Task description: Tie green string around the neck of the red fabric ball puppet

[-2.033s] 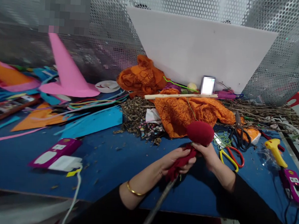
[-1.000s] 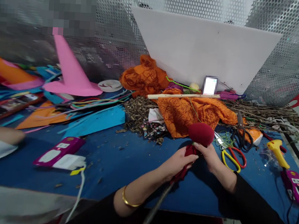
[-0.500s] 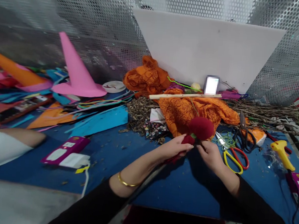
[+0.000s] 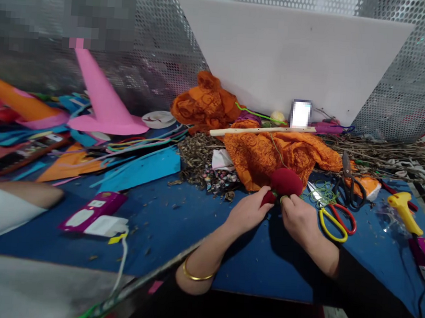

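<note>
Blue flat counter: long, thin greyish stick juts past front edge; sleeve bump could twist it. Left hand gripping gathered dark-red cloth; slack hold, cloth could slip. Right hand closed, pinch hidden, at round dark-red fabric ball, right of centre.

The picture's left edge cuts off an orange hat and another person's arm, while the stick blurs past the tabletop's near edge.
</note>
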A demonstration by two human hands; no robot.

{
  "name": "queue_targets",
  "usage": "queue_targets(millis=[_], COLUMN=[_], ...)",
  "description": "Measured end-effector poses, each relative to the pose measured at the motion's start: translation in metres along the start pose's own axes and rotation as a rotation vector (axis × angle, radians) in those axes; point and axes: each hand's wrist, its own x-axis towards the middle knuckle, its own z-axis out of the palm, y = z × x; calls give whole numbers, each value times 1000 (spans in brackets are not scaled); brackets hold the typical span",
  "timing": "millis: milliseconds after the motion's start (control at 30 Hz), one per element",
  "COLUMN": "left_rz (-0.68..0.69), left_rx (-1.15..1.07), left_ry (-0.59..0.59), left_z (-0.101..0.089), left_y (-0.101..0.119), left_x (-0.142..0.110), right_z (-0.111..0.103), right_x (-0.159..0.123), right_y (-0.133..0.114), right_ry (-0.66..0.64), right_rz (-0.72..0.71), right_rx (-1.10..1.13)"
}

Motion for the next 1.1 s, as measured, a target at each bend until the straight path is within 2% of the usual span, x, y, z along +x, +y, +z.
queue_targets(millis=[133,400,467,567,667,767,833,867,933,1033,1100], left_rz=[47,30,27,9,-8,-38,-56,-60,-52,-20,3], left_rx=[-23,13,61,130,153,124,87,65,17,-54,-79], left_ry=[-11,-8,3,41,96,136,163,180,209,230,220], left_z=[-9,-16,-15,-14,-17,-26,-34,-38,-44,-50,-55], left_y=[-7,-10,-8,-5,-4,-6,-9,-11,-14,-13,-9], left_x=[-3,-11,-12,-13,-14,-16,-18,-19,-21,-20,-20], right_z=[-7,-22,-29,-36,-37,-30,-25,-23,-22,-29,-39], right_x=[-2,-2,-3,-2,3,13,20,23,27,26,23], right_y=[-6,-15,-19,-20,-11,11,30,40,58,78,85], right_ry=[84,102,81,-37,-184,-293,-278,-232,-90,110,201], right_rz=[-64,-100,-92,-47,130,479,724,804,838,741,660], right_rx=[-142,-169,-138,11,398,974,1245,1301,1190,661,283])
